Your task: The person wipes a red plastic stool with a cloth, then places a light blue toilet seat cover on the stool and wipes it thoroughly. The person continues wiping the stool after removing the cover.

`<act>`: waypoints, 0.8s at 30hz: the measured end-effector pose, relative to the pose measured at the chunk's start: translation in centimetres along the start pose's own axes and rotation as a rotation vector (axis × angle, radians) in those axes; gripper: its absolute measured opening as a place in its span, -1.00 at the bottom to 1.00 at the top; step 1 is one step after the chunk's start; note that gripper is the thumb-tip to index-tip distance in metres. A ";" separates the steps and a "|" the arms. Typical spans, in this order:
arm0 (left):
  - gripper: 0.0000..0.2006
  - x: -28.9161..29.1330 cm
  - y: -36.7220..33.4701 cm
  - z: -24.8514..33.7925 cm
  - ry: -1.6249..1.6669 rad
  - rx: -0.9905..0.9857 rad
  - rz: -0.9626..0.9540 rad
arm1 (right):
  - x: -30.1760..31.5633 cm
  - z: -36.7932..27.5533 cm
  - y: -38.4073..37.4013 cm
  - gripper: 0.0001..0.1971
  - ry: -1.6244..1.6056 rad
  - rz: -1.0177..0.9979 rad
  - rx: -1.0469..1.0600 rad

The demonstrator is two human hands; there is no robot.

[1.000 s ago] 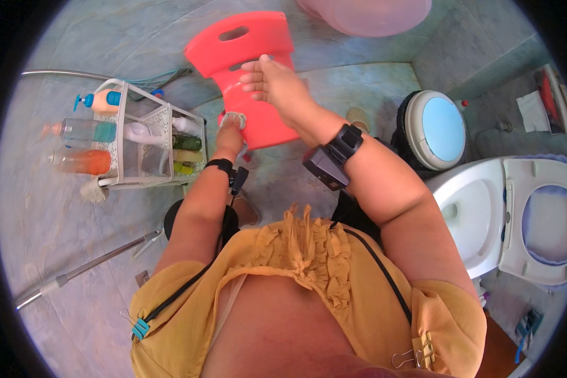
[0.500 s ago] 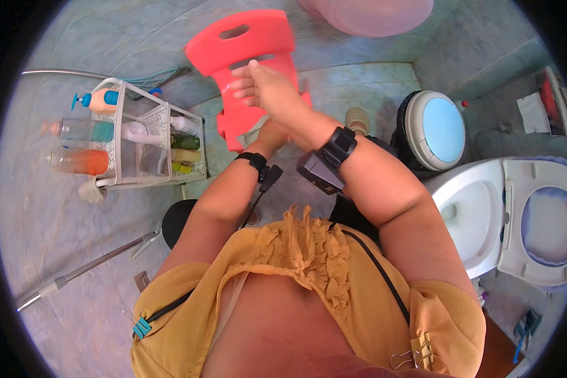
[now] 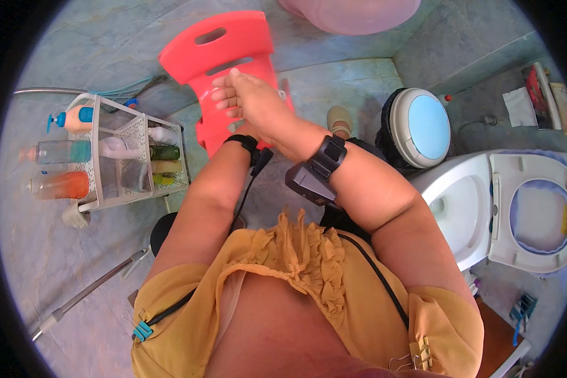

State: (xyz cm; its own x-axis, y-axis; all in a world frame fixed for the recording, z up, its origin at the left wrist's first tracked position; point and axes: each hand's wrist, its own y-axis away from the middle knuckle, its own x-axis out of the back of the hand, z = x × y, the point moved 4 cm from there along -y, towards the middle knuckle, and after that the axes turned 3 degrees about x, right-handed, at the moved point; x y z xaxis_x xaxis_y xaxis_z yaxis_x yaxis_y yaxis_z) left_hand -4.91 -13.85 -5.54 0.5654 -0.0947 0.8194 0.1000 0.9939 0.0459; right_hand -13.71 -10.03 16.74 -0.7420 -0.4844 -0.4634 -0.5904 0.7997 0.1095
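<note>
A red plastic chair-like piece (image 3: 217,47) with slotted openings stands ahead of me, left of centre. My right hand (image 3: 255,101) is raised over its lower part, fingers slightly bent and apart, with nothing visible in them. Whether it touches the red plastic I cannot tell. Below it, my left hand (image 3: 248,129) reaches toward the same piece; its fingers are hidden behind my right hand and wrist. A black band with a small dark box (image 3: 312,183) is on my right wrist. My left wrist also wears a black band (image 3: 243,143) with a cable.
On the left stands a white shelf rack (image 3: 97,157) with several bottles. A lidded bin (image 3: 420,128) with a light blue top stands right of me, beside an open toilet (image 3: 463,214). A pink basin (image 3: 353,12) is at the top. A metal pole (image 3: 88,293) slants at lower left.
The whole view has shifted slightly, so most things sit further left. My left hand has slipped further behind my right; the pale thing seen beside it before is no longer clearly visible.
</note>
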 end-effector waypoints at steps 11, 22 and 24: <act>-0.37 5.5 4.4 -11.2 -0.240 0.459 -0.014 | 0.1 -0.1 0.1 -0.47 -0.024 -0.041 0.032; -0.42 3.1 12.0 -8.3 -0.404 0.353 0.171 | 0.1 -0.5 0.6 -0.48 0.032 -0.036 0.030; -0.44 2.2 12.1 -7.1 -0.354 0.293 0.164 | 0.0 -0.5 0.8 -0.48 0.046 -0.039 0.030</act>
State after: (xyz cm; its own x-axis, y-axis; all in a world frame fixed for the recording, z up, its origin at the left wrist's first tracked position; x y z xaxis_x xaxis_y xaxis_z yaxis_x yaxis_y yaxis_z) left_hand 3.33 -2.44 -7.25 0.2363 0.0384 0.9709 -0.2305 0.9729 0.0176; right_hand -14.32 -9.56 17.30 -0.7330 -0.5302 -0.4261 -0.6097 0.7899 0.0658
